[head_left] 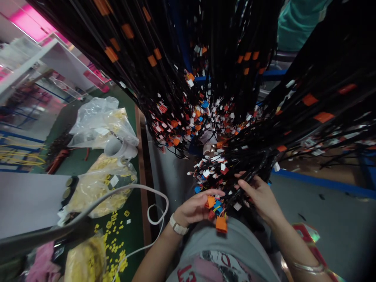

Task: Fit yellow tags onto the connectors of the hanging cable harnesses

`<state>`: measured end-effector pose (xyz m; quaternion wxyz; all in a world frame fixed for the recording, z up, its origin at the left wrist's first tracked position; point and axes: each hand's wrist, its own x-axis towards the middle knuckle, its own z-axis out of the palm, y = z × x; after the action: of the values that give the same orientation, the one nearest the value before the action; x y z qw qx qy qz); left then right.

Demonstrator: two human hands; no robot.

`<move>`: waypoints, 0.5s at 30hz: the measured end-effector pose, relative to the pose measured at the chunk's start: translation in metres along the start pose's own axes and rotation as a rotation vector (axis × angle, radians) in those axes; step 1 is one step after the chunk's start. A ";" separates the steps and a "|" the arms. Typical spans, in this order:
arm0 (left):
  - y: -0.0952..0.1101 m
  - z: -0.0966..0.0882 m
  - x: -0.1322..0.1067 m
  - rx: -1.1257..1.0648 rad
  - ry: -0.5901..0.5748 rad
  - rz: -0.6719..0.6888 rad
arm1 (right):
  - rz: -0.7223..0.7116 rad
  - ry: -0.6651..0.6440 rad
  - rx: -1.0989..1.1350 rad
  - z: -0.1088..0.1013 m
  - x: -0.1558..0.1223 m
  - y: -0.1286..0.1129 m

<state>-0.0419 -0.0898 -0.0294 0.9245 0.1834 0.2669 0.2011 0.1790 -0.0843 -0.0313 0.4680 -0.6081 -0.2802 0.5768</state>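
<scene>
My left hand (pixel 195 208) is closed around a cluster of orange and blue connectors (pixel 217 207), held before my gray shirt (pixel 235 237), beyond the wooden edge (pixel 145 211) of a green worktop (pixel 133 231). Just beside it, my right hand (pixel 261 197) is at the black cables (pixel 258 158); how firmly it grips, I cannot tell. Near the worktop's edge lie a bag of yellow parts (pixel 95 182) and loose yellow pieces (pixel 122 256).

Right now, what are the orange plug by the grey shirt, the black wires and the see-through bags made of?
The orange plug looks like hard plastic, smooth and boxy. The black wires seem coated in plastic or maybe rubber, since they bend and faintly shine; any metal inside is hidden. The bags look like thin plastic: shiny, crinkled and see-through.
</scene>
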 end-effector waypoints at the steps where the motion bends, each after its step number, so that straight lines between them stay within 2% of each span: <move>1: 0.001 0.001 -0.002 -0.010 0.009 0.009 | -0.044 0.017 -0.041 -0.001 -0.001 0.001; 5: 0.005 0.004 -0.007 -0.029 0.019 0.011 | -0.191 0.129 -0.315 -0.004 -0.009 0.004; 8: 0.011 0.007 -0.011 -0.063 -0.023 0.035 | -0.404 0.349 -0.584 -0.008 -0.021 -0.001; 10: 0.015 0.009 -0.014 -0.089 -0.059 0.050 | -0.587 0.413 -0.656 -0.010 -0.029 -0.008; 12: 0.019 0.011 -0.017 -0.110 -0.076 0.061 | -0.758 0.300 -0.701 -0.011 -0.036 -0.016; 15: 0.023 0.015 -0.020 -0.110 -0.081 0.079 | -0.918 -0.120 -0.853 -0.009 -0.041 -0.028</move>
<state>-0.0553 -0.0835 0.0013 0.9346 0.1506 0.2103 0.2443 0.1858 -0.1118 0.0106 0.3677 -0.5258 -0.7437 0.1878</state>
